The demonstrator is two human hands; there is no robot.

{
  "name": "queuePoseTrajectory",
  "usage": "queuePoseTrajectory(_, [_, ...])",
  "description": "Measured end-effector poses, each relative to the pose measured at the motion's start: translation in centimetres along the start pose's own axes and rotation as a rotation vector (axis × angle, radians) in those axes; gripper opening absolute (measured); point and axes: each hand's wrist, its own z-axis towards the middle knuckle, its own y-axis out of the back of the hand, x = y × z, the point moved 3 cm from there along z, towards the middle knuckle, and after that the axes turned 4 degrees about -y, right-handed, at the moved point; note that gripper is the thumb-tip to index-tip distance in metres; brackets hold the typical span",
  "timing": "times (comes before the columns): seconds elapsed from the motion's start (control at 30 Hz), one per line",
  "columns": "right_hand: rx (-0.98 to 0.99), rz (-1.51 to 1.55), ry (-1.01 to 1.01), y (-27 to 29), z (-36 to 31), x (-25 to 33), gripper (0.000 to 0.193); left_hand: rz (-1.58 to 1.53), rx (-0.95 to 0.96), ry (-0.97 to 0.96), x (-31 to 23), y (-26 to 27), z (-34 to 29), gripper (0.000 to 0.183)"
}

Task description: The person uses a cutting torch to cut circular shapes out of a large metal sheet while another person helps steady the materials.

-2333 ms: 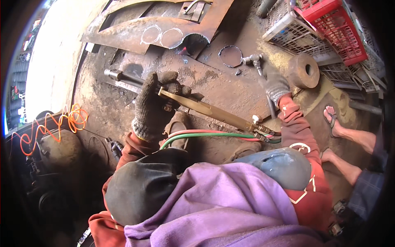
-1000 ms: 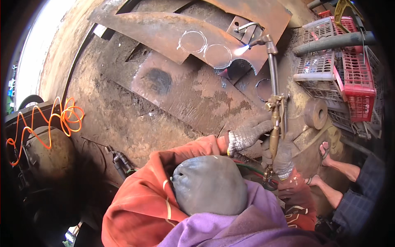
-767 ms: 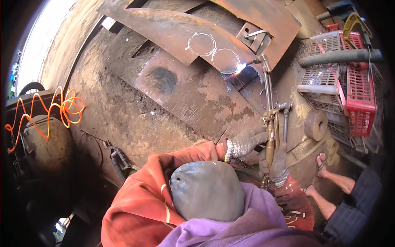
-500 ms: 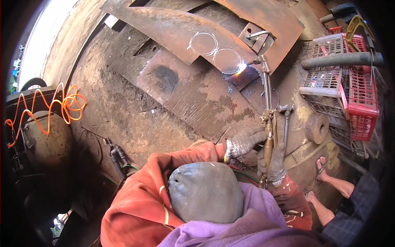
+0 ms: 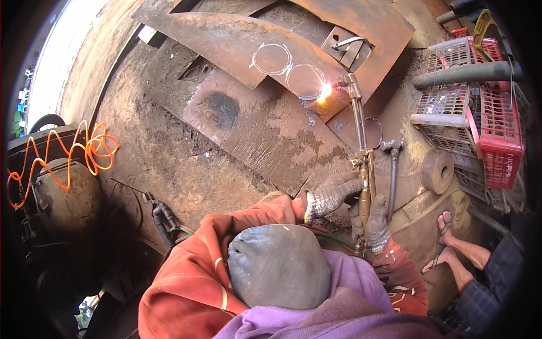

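- Head view: torch with its long axis running away from me, from my right grip up to the near edge of the rusty cut plate, leaning slightly left as it goes.
- My gloved right hand is wrapped around the brass handle at the torch's rear end, thumb side to the right, fingers showing on the left of the handle.
- My gloved left hand comes across from the left and lies farther forward, so it is the nearer one to the plate; its fingers reach the torch ahead of my right grip, but whether they close around it or just prop it I cannot tell.
- At the far end the torch head bends left, and its bright flame meets the plate close to its near edge, towards the right end.
- That spot sits on the lower right rim of the right one of two chalk circles; most of this circle lies left of the flame, and the other circle lies beyond it, farther left.
- Hoses trail left from the handle's rear, below my left wrist.
- Hammer lies just right of the torch, roughly parallel, with a thick steel ring beyond it to the right.
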Motion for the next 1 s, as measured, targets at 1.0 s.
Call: queuePoseTrajectory(1.0, [-0.054,-0.020,-0.061,0.3,0.6,-1.0,0.080,0.315,0.061,-0.352,-0.7,0.1,-1.3,0.037])
